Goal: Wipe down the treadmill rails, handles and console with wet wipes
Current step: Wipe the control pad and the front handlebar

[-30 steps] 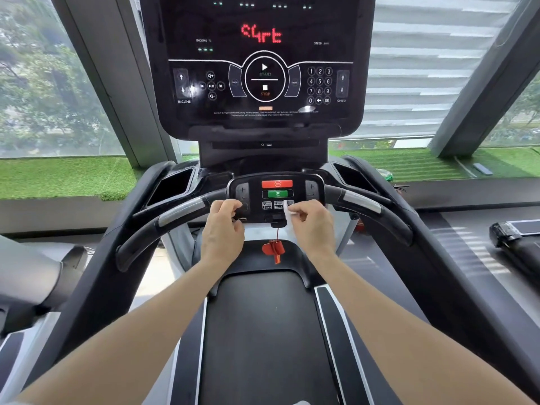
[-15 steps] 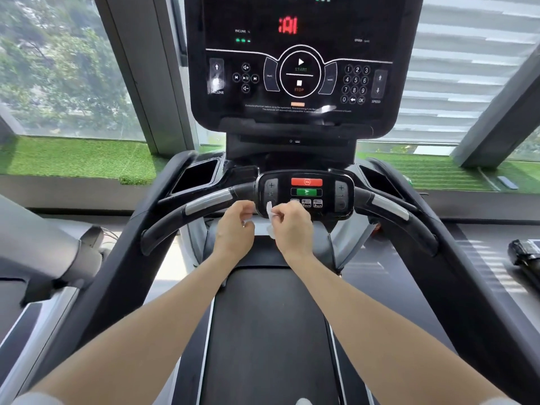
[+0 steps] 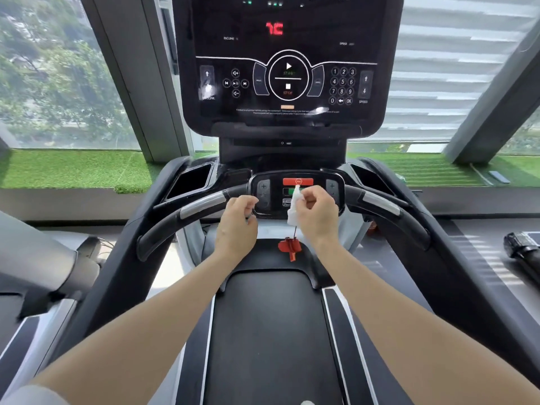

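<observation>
My right hand (image 3: 317,213) pinches a crumpled white wet wipe (image 3: 294,206) that hangs in front of the small control pad (image 3: 271,197) between the two handles. My left hand (image 3: 238,222) hovers just left of it with fingers curled, and I cannot tell whether it holds anything. The left handle (image 3: 187,217) and right handle (image 3: 385,209) curve out from the pad, each with a silver sensor strip. The large black console (image 3: 287,65) stands above with red digits lit.
A red safety clip (image 3: 289,248) dangles on a cord below the pad. Cup holders (image 3: 191,179) flank the console base. Black side rails run down both sides of the belt (image 3: 268,331). Another machine (image 3: 43,258) stands at left, a dark device (image 3: 523,247) at right.
My hands have drawn apart and the wipe now hangs from my right hand alone. The camera view shifted left, then back right and up; the console digits changed.
</observation>
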Motion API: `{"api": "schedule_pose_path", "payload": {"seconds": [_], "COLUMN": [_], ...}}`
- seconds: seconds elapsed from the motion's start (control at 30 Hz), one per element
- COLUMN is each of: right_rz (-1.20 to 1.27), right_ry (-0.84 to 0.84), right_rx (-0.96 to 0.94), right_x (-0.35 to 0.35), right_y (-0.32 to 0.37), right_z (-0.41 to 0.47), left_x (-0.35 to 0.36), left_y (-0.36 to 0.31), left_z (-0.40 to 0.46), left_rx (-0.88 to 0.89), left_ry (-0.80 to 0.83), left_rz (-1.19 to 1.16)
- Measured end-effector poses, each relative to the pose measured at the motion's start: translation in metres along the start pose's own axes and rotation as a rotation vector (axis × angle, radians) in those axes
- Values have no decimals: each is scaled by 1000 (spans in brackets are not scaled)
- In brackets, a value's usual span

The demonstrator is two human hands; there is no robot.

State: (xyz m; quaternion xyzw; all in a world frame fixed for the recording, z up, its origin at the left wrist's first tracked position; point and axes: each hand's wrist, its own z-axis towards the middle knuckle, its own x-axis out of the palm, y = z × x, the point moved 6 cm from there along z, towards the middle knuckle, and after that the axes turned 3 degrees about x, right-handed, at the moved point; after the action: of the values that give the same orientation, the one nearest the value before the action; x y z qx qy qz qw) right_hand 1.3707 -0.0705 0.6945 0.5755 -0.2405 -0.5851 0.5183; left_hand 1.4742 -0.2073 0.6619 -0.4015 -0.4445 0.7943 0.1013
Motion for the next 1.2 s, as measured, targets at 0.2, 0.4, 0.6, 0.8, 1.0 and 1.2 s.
{"api": "schedule_pose_path", "payload": {"seconds": [0.2,0.4,0.6,0.8,1.0,1.2], "right_rz": [29,71,14,1,82,128], "right_ry": [-171,-156,-67,88,-132,138], "right_rx": [223,329,366,492,443,513], "right_x": [-61,-79,-67,-52,-77,-46], "right_y": [-55,-74,-84,-119,-102,-119], "right_z": [29,66,74,35,55,18], "left_x": [39,74,88,91,88,96], "left_y": [-46,-70,-72,-63,-63,-70], "left_z": [0,2,-1,-6,-7,-12], "left_rx": [161,184,154,119,131,169], "left_ry": [83,112,112,130,133,180], "left_rz": [94,162,240,245,244,177]}}
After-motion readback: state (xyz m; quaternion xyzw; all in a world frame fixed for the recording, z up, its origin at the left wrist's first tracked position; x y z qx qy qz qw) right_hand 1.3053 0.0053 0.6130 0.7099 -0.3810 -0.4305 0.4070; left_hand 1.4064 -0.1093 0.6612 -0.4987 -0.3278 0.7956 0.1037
